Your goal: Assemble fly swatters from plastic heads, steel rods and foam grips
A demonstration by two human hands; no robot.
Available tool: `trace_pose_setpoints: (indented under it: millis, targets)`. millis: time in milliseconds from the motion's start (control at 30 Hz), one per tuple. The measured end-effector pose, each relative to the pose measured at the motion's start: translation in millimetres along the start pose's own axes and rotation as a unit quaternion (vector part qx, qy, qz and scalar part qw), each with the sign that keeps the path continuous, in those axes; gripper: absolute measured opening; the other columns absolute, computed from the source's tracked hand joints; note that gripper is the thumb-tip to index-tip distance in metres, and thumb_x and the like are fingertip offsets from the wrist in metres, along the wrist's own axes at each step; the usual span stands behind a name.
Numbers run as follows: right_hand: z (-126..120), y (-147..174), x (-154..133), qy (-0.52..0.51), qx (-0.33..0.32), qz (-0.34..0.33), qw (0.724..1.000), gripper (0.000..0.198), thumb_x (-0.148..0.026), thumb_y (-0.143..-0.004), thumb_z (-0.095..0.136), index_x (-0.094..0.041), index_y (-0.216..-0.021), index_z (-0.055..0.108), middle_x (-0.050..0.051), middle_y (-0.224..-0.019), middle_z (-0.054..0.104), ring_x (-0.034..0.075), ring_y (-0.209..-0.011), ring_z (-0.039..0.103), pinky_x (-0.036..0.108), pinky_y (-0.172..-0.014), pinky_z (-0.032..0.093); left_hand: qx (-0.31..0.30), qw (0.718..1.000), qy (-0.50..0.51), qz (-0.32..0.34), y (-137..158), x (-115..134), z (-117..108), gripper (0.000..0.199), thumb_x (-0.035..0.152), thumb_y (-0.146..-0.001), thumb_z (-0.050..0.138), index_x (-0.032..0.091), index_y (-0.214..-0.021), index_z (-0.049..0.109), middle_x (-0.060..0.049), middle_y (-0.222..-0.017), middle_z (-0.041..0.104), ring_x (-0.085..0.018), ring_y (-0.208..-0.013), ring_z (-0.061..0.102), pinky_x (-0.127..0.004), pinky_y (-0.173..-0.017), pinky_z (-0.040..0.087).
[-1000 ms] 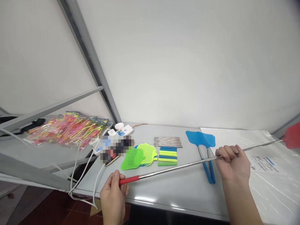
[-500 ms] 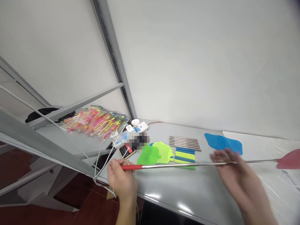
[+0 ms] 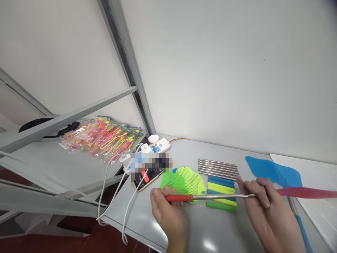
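A red fly swatter with a telescopic metal rod (image 3: 210, 197) stretches between both hands above the table. My left hand (image 3: 170, 216) is closed around its red handle grip. My right hand (image 3: 271, 214) has its fingers curled on the rod, close to the red swatter head, which appears nearly edge-on. Behind the rod lie loose handle grips (image 3: 221, 207) in blue, yellow and green, partly covered by it. Beyond them is a row of metal rods (image 3: 218, 168). Mesh swatter heads (image 3: 192, 178), yellow and green, overlap beside my left hand. A blue fly swatter (image 3: 273, 171) lies partly behind my right hand.
A phone (image 3: 149, 180) and white power strips (image 3: 160, 144) with cables sit left on the grey table (image 3: 195, 232). Bagged colourful items (image 3: 105, 137) lie on a shelf beyond a grey metal post (image 3: 131, 63). White sheeting (image 3: 321, 175) covers the right side.
The swatter's rod has become much shorter between my hands. My left hand moved right, and the right hand's fingers closed on the rod near the head. The view shifted slightly.
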State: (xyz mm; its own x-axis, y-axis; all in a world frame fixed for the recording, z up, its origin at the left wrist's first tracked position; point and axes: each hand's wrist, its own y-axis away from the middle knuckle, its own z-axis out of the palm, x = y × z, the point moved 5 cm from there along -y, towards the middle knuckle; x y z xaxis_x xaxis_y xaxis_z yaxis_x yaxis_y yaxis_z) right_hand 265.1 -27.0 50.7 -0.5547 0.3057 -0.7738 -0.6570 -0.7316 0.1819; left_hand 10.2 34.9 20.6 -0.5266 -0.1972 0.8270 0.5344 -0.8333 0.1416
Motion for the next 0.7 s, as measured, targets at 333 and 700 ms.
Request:
trace_pose_setpoints:
  millis: [333,700]
  targets:
    - [-38,-4,46,0.070,-0.020,0.228,0.971,0.064,-0.061,-0.073,0.067,-0.020,-0.122,0.062,0.018,-0.134,0.057,0.038,-0.120,0.056,0.055,-0.095,0.050,0.012,0.995,0.038,0.088,-25,20,-8,0.031,0.036,-0.096,0.046,0.021,-0.069,0.041,0.008,-0.049,0.032,-0.009,-0.042,0.026,-0.024,-0.042,0.030]
    - [-19,-7,-12,0.043,0.078,-0.072,0.993,0.038,-0.045,-0.092,0.047,-0.028,-0.122,0.060,0.009,-0.134,0.058,0.029,-0.122,0.056,0.060,-0.109,0.034,-0.066,0.987,0.027,0.142,-19,19,4,0.028,0.033,-0.099,0.044,0.021,-0.073,0.046,0.007,-0.050,0.034,-0.010,-0.042,0.028,-0.024,-0.044,0.031]
